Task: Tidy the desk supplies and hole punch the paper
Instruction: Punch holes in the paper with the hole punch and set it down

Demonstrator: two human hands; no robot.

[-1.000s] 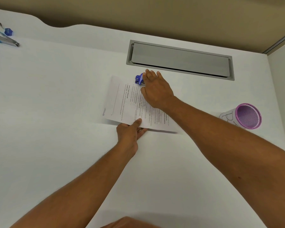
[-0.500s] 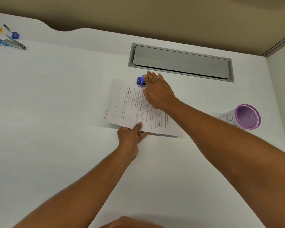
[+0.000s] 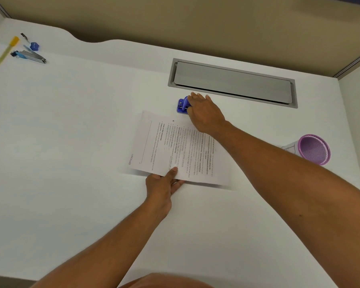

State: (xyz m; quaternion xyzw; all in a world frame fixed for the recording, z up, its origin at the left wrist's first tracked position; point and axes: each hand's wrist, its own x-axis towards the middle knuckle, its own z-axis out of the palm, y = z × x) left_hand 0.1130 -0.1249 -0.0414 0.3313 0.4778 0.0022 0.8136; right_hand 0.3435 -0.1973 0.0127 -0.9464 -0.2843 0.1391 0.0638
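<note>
A printed sheet of paper (image 3: 164, 146) lies on the white desk (image 3: 71, 163), with one small punched hole near its far edge. My left hand (image 3: 161, 186) pinches the sheet's near edge, thumb on top. A small blue hole punch (image 3: 182, 106) stands just beyond the paper's far edge, apart from it. My right hand (image 3: 206, 114) rests on the punch, covering its right side. At the far left of the desk lie a yellow-capped pen (image 3: 6, 51), a metal stapler (image 3: 31, 57) with a blue part and a small blue sharpener (image 3: 34, 46).
A purple mesh pen cup (image 3: 312, 149) lies on its side at the right. A grey cable hatch (image 3: 233, 83) is set into the desk behind the punch. A partition wall (image 3: 175, 19) runs along the back, and the desk's near edge is at the bottom.
The paper has come out of the punch and now lies a little nearer to me, showing a punched hole. My right hand stays on the punch. The camera view has shifted.
</note>
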